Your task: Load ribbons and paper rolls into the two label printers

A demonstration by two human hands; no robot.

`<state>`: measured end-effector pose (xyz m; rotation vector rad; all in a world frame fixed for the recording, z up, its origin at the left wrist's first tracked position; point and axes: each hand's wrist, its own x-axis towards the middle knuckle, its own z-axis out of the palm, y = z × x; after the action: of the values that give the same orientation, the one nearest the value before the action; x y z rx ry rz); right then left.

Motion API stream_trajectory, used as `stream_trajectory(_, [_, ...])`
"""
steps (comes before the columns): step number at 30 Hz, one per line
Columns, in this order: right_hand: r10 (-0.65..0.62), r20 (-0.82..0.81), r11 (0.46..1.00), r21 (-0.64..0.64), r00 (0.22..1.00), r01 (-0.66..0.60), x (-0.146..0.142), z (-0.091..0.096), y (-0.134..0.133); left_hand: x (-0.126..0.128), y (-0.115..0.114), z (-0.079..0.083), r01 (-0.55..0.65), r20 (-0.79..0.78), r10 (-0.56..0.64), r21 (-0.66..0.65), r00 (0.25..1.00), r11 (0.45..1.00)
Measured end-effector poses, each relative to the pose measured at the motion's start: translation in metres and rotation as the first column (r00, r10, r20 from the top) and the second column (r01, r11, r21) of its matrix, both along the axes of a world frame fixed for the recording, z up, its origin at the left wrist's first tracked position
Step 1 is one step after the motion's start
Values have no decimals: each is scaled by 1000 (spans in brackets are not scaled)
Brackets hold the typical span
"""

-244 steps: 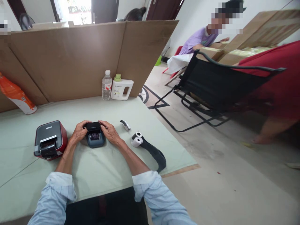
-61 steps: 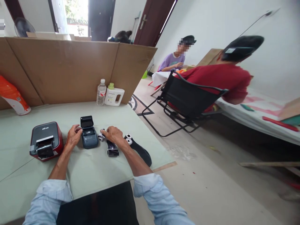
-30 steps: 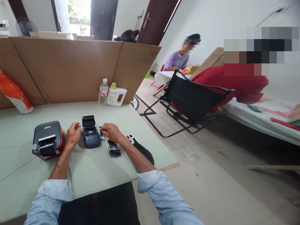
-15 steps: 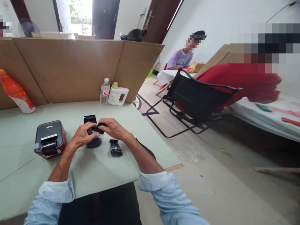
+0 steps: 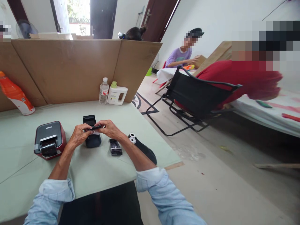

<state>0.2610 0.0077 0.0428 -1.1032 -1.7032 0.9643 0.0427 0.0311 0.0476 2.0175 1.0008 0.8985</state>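
Note:
My left hand point(image 5: 78, 135) and my right hand point(image 5: 108, 128) meet above a small dark blue printer point(image 5: 93, 139) whose lid point(image 5: 89, 119) stands open. Both hands pinch a small black and white part point(image 5: 94, 128) between their fingertips, just over the printer. A dark roll piece point(image 5: 115, 147) lies on the table to the right of the printer. Two white paper rolls point(image 5: 132, 137) sit on a black strip point(image 5: 145, 150) further right. A red and grey printer point(image 5: 50, 139) stands to the left of my left hand.
The pale green table point(image 5: 28, 175) is backed by a cardboard screen point(image 5: 70, 68). A water bottle point(image 5: 103, 91), a white jug point(image 5: 117, 93) and an orange bottle point(image 5: 14, 93) stand along it. A black folding chair point(image 5: 199, 97) holds a person in red; another person sits beyond.
My right hand picked a small part off the table and both hands came together over the blue printer. In the last half second the hands stayed there, turning the part flatter.

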Motion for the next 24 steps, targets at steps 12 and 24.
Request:
stream_trajectory(12, [-215, 319, 955, 265, 923, 131, -18, -16, 9, 0, 10, -14, -104, -21, 107, 107, 994, 989])
stream_trajectory(24, [-193, 531, 952, 306, 825, 25, -22, -21, 3, -2, 15, -26, -82, -193, 120, 193, 974, 978])
